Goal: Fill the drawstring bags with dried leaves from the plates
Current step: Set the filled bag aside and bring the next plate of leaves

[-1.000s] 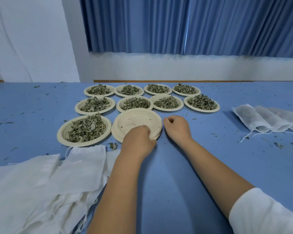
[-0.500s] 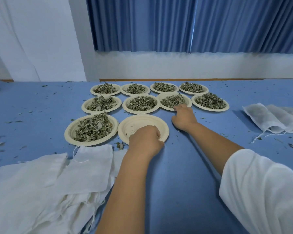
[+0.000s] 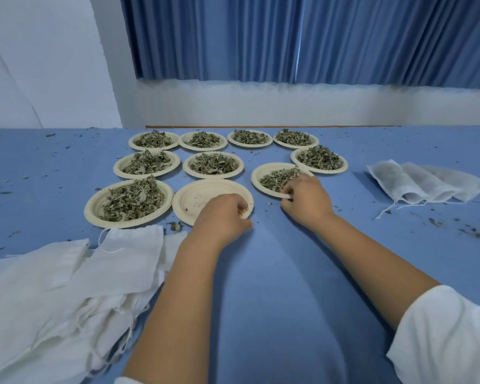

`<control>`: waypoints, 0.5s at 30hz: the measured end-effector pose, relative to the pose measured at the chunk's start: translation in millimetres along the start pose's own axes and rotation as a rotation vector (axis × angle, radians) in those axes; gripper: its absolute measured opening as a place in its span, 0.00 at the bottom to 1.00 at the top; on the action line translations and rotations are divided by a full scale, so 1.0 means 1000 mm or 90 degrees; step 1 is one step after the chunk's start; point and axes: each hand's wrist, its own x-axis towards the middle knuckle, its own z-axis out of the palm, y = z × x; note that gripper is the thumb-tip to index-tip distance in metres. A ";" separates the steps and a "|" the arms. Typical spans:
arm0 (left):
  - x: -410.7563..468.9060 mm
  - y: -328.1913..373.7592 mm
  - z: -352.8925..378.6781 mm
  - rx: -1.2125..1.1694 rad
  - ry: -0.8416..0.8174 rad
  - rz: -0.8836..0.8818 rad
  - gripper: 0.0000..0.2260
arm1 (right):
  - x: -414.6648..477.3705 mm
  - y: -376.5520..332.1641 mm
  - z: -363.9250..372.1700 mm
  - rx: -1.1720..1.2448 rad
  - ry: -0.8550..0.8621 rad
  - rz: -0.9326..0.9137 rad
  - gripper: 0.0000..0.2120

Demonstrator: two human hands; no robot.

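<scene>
Several paper plates of dried leaves stand on the blue table. My left hand point(image 3: 225, 214) grips the near rim of an almost empty plate point(image 3: 197, 195). My right hand point(image 3: 305, 199) pinches the near rim of a leaf-filled plate point(image 3: 263, 173) that sits just right of the empty one. A full plate point(image 3: 94, 206) stands to the left. A heap of flat white drawstring bags point(image 3: 67, 284) lies at the near left. Filled white bags point(image 3: 424, 181) lie at the right.
Two back rows hold more leaf plates, among them the plate point(image 3: 341, 169) at the right end. Loose leaf crumbs point(image 3: 435, 223) are scattered over the table. A white wall and blue curtains rise behind the table's far edge.
My right hand reached to a leaf plate in the middle row, took its rim and dragged it nearer, beside the empty plate. My left hand stayed on the empty plate's rim.
</scene>
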 end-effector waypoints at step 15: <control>-0.003 0.002 0.012 0.050 0.082 0.030 0.13 | -0.057 -0.015 -0.046 0.079 -0.187 -0.226 0.08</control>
